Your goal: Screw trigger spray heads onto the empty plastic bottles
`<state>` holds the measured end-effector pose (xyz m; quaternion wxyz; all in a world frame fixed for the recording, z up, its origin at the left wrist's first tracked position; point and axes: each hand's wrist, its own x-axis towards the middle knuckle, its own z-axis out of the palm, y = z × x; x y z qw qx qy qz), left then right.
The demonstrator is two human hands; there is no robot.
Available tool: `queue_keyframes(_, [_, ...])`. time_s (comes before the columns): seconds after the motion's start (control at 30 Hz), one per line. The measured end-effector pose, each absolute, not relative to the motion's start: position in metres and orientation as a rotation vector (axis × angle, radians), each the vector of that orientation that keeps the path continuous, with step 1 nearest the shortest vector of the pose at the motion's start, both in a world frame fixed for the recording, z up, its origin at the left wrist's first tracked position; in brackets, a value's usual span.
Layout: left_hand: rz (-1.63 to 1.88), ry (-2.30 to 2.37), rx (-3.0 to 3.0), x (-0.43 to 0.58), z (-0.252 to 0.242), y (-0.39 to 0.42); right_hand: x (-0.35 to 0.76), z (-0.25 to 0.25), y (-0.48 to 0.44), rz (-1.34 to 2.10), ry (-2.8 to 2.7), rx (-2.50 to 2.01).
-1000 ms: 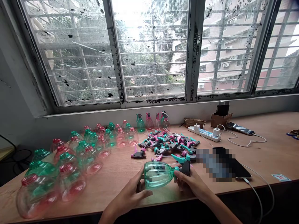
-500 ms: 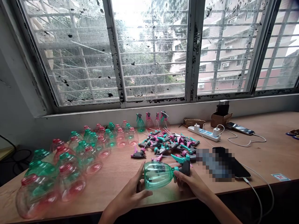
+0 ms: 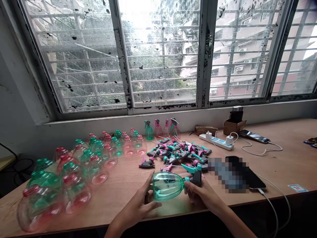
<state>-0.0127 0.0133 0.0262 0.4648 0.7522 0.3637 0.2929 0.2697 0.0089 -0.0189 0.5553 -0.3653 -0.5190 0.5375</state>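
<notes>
A clear green spray bottle (image 3: pixel 167 186) lies on its side in the air above the table's front edge, base to the left. My left hand (image 3: pixel 141 201) is curved around its base, thumb below and fingers behind. My right hand (image 3: pixel 201 191) grips the neck end, at the teal collar and the dark grey trigger head (image 3: pixel 196 177) with its teal lever. Some fingers of both hands are hidden behind the bottle. Just beyond lies a heap of loose trigger sprayer heads (image 3: pixel 180 152) in grey, teal and pink.
Several open green and pink bottles (image 3: pixel 76 195) stand across the left of the wooden table (image 3: pixel 123 195). Spray bottles with heads fitted (image 3: pixel 149 131) stand by the wall. To the right are a power strip (image 3: pixel 216 141), a cardboard box (image 3: pixel 234 126), phones (image 3: pixel 255 135) and white cables.
Both hands keep almost the same place around the spray bottle. Reflections on its green body look slightly different; the other things are unmoved.
</notes>
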Motion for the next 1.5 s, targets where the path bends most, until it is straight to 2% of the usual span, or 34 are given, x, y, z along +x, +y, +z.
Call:
queue_keyframes(0.77, [0.721, 0.856, 1.893, -0.01, 0.039, 0.012, 0.27, -0.021, 0.011, 1.287, -1.207, -0.86])
queue_keyframes(1.5, [0.772, 0.903, 1.864, -0.014, 0.024, 0.014, 0.27, -0.022, 0.011, 1.258, -1.226, -0.842])
